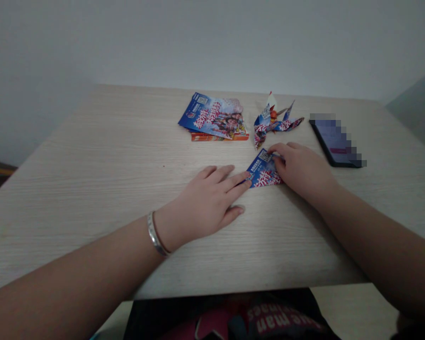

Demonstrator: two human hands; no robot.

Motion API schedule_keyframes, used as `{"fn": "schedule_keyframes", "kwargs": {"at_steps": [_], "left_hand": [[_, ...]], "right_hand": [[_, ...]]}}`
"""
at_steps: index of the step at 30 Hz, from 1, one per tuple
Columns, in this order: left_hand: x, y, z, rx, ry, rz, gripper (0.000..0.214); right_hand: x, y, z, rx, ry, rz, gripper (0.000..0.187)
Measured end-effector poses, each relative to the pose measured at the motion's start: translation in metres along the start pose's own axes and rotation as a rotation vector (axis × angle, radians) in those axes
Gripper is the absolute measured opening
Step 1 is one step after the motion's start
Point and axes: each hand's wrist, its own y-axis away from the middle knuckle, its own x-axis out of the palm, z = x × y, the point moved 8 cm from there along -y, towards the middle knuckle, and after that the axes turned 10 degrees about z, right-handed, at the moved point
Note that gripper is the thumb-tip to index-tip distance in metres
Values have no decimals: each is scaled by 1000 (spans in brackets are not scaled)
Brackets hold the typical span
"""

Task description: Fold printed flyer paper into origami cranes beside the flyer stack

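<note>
A blue printed flyer (264, 171), folded to a triangle, lies flat on the table between my hands. My left hand (212, 200), a silver bangle at its wrist, rests palm down with fingers stretched and apart. Two of its fingertips touch the flyer's left corner. My right hand (301, 167) is bent over the flyer's right side, thumb and forefinger on the printed paper near its top edge. That hand hides the flyer's right part, and its other fingers are curled. Just beyond the flyer stands a folded paper crane (274, 123) in the same blue and red print.
A stack of flat flyers (212, 115) lies at the back centre, with orange-edged sheets underneath. To the right sits a black phone (335, 141), partly blurred out. The pale wooden table (109, 156) meets a wall at the back; its front edge is close to my lap.
</note>
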Motion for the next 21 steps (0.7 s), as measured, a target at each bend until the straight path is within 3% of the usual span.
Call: {"fn": "schedule_keyframes", "kwargs": {"at_steps": [8,14,21], "left_hand": [[2,1,0,11,-1,-3,55],[0,1,0,16,-1,-11,54],[1,1,0,15,-2,1,54]], "right_hand": [[0,2,3,-1,21,53,36],[0,7,8,-35,54,70,70],[3,3,4,-72,51,87,81]]}}
